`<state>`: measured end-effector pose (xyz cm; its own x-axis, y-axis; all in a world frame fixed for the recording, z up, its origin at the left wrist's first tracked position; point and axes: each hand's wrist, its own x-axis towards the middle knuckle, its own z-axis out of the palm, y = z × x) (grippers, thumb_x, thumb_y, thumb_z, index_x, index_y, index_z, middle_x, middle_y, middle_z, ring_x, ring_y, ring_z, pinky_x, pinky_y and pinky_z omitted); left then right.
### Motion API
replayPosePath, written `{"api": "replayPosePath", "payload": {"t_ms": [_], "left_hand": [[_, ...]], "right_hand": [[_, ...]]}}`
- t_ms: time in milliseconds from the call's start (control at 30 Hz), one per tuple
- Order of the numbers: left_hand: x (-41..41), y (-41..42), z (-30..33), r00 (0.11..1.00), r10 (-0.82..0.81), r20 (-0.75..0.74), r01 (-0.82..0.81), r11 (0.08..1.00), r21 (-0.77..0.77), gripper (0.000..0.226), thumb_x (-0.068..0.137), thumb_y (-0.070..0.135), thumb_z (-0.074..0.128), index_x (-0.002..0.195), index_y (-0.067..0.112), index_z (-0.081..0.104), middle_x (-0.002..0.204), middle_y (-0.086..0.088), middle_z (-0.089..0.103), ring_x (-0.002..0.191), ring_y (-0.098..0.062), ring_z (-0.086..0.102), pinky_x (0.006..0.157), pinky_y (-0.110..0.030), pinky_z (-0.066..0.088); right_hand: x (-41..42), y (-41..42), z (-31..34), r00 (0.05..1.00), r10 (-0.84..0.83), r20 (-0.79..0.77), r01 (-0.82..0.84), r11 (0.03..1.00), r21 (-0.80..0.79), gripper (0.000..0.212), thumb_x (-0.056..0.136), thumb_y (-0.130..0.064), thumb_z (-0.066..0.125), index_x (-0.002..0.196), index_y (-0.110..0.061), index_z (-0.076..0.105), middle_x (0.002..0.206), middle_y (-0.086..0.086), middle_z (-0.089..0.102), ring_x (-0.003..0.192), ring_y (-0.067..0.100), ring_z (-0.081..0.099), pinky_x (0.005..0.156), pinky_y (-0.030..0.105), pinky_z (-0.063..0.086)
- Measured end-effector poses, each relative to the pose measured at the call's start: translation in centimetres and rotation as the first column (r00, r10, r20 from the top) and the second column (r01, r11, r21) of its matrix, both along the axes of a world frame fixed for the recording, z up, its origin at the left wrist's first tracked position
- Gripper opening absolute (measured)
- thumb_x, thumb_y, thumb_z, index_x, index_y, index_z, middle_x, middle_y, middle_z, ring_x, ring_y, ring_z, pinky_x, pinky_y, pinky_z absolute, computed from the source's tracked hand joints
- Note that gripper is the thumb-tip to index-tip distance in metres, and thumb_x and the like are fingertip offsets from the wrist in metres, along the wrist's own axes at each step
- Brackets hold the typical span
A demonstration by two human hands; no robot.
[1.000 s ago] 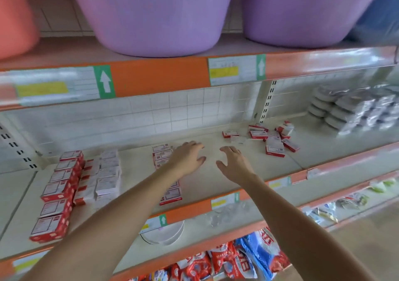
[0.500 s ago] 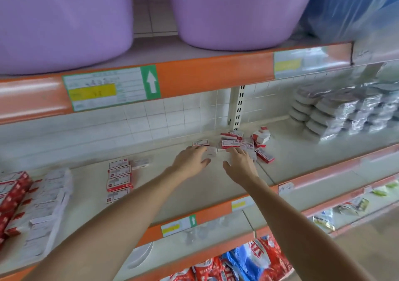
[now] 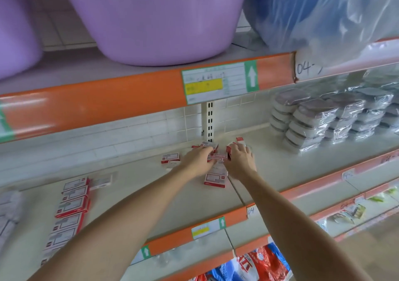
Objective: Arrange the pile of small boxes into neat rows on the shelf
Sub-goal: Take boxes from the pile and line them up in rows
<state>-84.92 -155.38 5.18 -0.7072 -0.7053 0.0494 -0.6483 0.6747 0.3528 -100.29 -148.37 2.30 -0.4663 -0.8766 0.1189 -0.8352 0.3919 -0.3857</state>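
two tiers of pale shelving edged in orange trim fill your view, backed by a wall of small white tiles (image 3: 151, 127) with a slotted upright (image 3: 209, 120) running down it. the middle shelf (image 3: 291, 168) is a flat cream surface, and a price label (image 3: 216, 83) with a green arrow sits on the trim above it.

both your arms reach to the far middle of that shelf. your left hand (image 3: 197, 160) lies palm down over the pile of small boxes (image 3: 218, 157), fingers bent onto the red and white cartons; whether it actually grips one you cannot tell. your right hand (image 3: 240, 158) is curled over the right side of the same pile, fingertips pressed against boxes standing on edge. one box (image 3: 215, 178) lies flat just near of your hands, and another box (image 3: 170, 158) lies just left of your left hand.

at the near left, a finished row (image 3: 69, 207) of the same boxes runs front to back.

up on the top shelf sit a purple tub (image 3: 155, 19) and a blue item in clear plastic (image 3: 323, 12). to the far right of the middle shelf, wrapped stacks of containers (image 3: 323, 116) stand well apart from the pile. below, red and blue packets (image 3: 254, 265) show on the lowest tier.
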Motion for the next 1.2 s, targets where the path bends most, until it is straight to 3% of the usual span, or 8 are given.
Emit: {"api": "replayPosePath", "payload": {"t_ms": [167,367,467,567,733,867,1033,1200], "left_hand": [[-1.9,-0.5,-0.3,1.0,0.0,-0.023,0.0,1.0,0.017,0.032,0.096,0.035,0.056,0.125,0.022,0.056,0.121,0.0,0.062,0.108,-0.022,0.06,0.085,-0.035,0.049],[-2.7,-0.7,-0.7,0.999,0.01,-0.039,-0.01,1.0,0.008,0.034,0.096,0.032,0.057,0.126,0.017,0.056,0.124,-0.003,0.061,0.111,-0.024,0.058,0.088,-0.038,0.05],[-3.0,-0.9,-0.8,0.999,0.018,-0.051,-0.018,1.0,0.011,0.035,0.096,0.032,0.057,0.128,0.018,0.055,0.131,-0.002,0.058,0.116,-0.024,0.057,0.092,-0.04,0.05],[-3.1,-0.8,-0.8,0.998,0.019,-0.065,-0.019,1.0,0.008,0.034,0.095,0.031,0.059,0.127,0.019,0.056,0.13,-0.001,0.058,0.117,-0.022,0.057,0.091,-0.039,0.05],[-3.2,-1.0,-1.1,0.999,0.003,-0.034,-0.003,1.0,-0.006,0.053,0.086,0.023,0.07,0.135,0.023,0.049,0.132,-0.003,0.057,0.12,-0.024,0.055,0.094,-0.043,0.05],[-3.4,-0.8,-1.5,0.998,-0.057,0.038,0.058,0.998,-0.033,0.051,0.086,0.017,0.068,0.134,0.019,0.053,0.136,-0.002,0.057,0.126,-0.022,0.051,0.099,-0.043,0.047],[-4.0,-0.9,-1.8,0.997,-0.067,0.023,0.069,0.996,-0.062,0.039,0.088,0.022,0.068,0.126,0.015,0.06,0.129,-0.003,0.059,0.124,-0.024,0.05,0.098,-0.036,0.044],[-4.4,-0.6,-2.0,0.996,-0.027,0.085,0.035,0.994,-0.104,0.041,0.09,0.025,0.069,0.13,0.024,0.06,0.137,-0.003,0.053,0.131,-0.024,0.046,0.097,-0.04,0.047]], "right_hand": [[-1.1,-1.4,-1.0,0.992,-0.007,-0.123,0.014,0.998,0.057,0.041,0.091,-0.027,0.053,0.13,-0.016,0.048,0.137,0.012,0.044,0.124,0.033,0.037,0.107,0.043,0.032],[-2.2,-2.5,-1.2,0.991,-0.135,0.022,0.134,0.99,0.048,0.042,0.099,-0.028,0.03,0.128,-0.005,0.049,0.123,0.021,0.052,0.109,0.037,0.045,0.093,0.041,0.033],[-2.7,-2.1,-0.9,0.971,-0.115,0.212,0.112,0.993,0.025,0.043,0.098,-0.033,0.043,0.133,-0.008,0.048,0.125,0.023,0.048,0.118,0.037,0.04,0.101,0.044,0.037],[-3.1,-1.3,-0.9,0.93,-0.007,0.366,0.054,0.991,-0.12,0.041,0.091,-0.029,0.058,0.13,-0.014,0.053,0.123,0.015,0.045,0.118,0.031,0.042,0.099,0.044,0.045],[-2.9,0.3,-1.2,0.914,0.234,0.332,-0.164,0.96,-0.225,0.036,0.086,-0.013,0.064,0.12,-0.015,0.056,0.113,0.003,0.054,0.094,0.017,0.058,0.079,0.026,0.051],[-3.4,0.8,-1.4,0.907,0.243,0.343,-0.175,0.96,-0.218,0.03,0.084,-0.009,0.062,0.114,-0.014,0.059,0.112,0.002,0.057,0.088,0.013,0.061,0.075,0.025,0.054],[-4.4,0.0,-1.7,0.97,0.069,0.234,-0.01,0.969,-0.246,0.027,0.087,-0.012,0.058,0.113,-0.016,0.065,0.118,0.008,0.052,0.11,0.027,0.05,0.092,0.036,0.048],[-4.4,-1.4,-1.3,0.991,-0.035,0.128,0.035,0.999,0.003,0.041,0.094,-0.024,0.048,0.135,-0.026,0.053,0.146,0.016,0.034,0.127,0.038,0.038,0.106,0.044,0.037]]}}
